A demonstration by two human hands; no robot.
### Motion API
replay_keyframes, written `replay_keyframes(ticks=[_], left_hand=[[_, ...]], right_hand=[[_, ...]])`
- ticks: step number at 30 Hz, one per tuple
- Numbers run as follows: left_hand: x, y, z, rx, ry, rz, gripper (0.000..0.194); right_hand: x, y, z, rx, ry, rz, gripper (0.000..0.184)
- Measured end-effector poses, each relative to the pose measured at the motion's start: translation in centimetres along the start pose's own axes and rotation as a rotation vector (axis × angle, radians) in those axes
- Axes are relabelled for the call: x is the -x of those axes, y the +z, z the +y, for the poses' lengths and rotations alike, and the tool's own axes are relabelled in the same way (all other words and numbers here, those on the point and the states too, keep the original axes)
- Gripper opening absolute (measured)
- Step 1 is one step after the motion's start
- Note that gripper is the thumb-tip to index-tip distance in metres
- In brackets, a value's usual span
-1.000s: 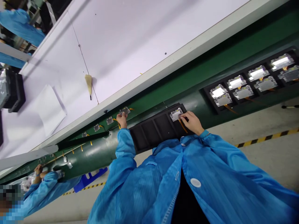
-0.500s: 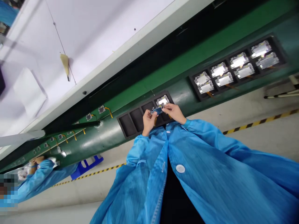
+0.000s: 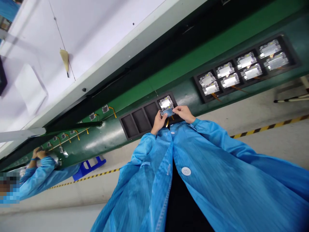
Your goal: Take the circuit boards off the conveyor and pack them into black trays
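Note:
My left hand (image 3: 158,122) and my right hand (image 3: 183,113) both pinch a small blue circuit module (image 3: 168,112) with an orange flex tail, holding it just over the near edge of a black compartment tray (image 3: 135,120). That tray lies on the green conveyor belt (image 3: 173,72). One metal-shielded module (image 3: 165,102) sits in the tray's right-most pocket, directly beyond the held part. The tray's other pockets look bare.
A second black tray (image 3: 243,69) filled with several shielded modules lies to the right on the belt. Several loose small modules (image 3: 105,109) with orange tails trail left along the belt. A co-worker's hands (image 3: 38,154) in blue sleeves work at the far left. A white bench surface (image 3: 101,29) lies beyond.
My left hand left the loose module on the belt and came to the tray. Both hands now hold a blue module, lowered closer to the tray's edge than half a second ago.

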State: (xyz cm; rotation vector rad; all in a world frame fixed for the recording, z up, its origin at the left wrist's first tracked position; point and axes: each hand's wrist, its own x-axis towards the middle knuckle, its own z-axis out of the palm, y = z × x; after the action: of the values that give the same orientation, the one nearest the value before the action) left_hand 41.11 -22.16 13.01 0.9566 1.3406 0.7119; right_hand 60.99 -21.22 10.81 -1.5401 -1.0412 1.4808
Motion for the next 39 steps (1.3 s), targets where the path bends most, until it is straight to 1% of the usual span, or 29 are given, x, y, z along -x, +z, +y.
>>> replay_keyframes(ticks=[3,6,8,11,13,16,18,20,23,26,29,31,33,35,36,37,39], left_hand=[[-0.4,0.6,-0.4,0.092,-0.131,-0.006,0.047],[-0.6,1.3,-0.8,0.143,-0.224,0.039,0.05],[-0.6,1.7,-1.0,0.166,-0.248,0.071,0.047],[-0.7,2.1,-1.1,0.21,-0.262,0.093,0.041],[-0.7,2.3,-1.1,0.247,-0.29,0.095,0.039],[-0.9,2.4,-1.2,0.295,-0.368,0.095,0.034],[-1.0,2.5,-1.3,0.297,-0.405,0.085,0.03],[-1.2,2.7,-1.6,0.267,-0.407,0.085,0.032],[-1.5,3.1,-2.0,0.182,-0.385,0.119,0.04],[-1.7,3.5,-2.6,0.096,-0.389,0.092,0.043],[-1.6,3.1,-2.9,0.008,-0.399,0.031,0.039],[-1.4,2.4,-2.7,-0.141,-0.391,0.012,0.032],[-1.2,1.3,-2.0,-0.382,-0.318,0.046,0.024],[-0.9,0.1,-1.1,-0.625,-0.197,0.114,0.023],[-0.8,-0.4,-0.6,-0.713,-0.143,0.138,0.022],[-0.6,-0.8,-0.3,-0.772,-0.105,0.146,0.02],[-0.1,-1.4,0.2,-0.812,-0.061,0.117,0.015]], right_hand=[[-0.7,0.0,0.4,0.036,-0.01,-0.01,0.045],[-1.5,0.1,0.8,0.13,-0.026,0.018,0.037],[-1.8,0.1,1.1,0.18,-0.025,0.04,0.032],[-1.9,0.1,1.5,0.203,-0.031,0.036,0.028],[-1.7,-0.2,1.7,0.217,-0.071,0.034,0.026],[-1.1,-1.0,2.3,0.277,-0.155,0.059,0.028],[-0.5,-1.7,2.8,0.339,-0.204,0.059,0.029],[0.0,-2.1,3.4,0.403,-0.238,0.039,0.028],[0.7,-2.3,4.1,0.487,-0.256,0.022,0.03],[1.3,-2.0,4.4,0.564,-0.271,0.018,0.031],[1.7,-1.6,4.2,0.617,-0.307,0.003,0.031],[2.0,-1.4,4.0,0.653,-0.328,-0.011,0.032],[2.0,-1.1,3.6,0.699,-0.344,-0.028,0.034],[1.8,-0.8,3.2,0.749,-0.378,-0.046,0.037],[1.5,-0.5,3.0,0.775,-0.404,-0.058,0.038],[1.2,-0.2,2.8,0.8,-0.434,-0.072,0.04],[0.5,0.4,2.4,0.856,-0.49,-0.105,0.043]])
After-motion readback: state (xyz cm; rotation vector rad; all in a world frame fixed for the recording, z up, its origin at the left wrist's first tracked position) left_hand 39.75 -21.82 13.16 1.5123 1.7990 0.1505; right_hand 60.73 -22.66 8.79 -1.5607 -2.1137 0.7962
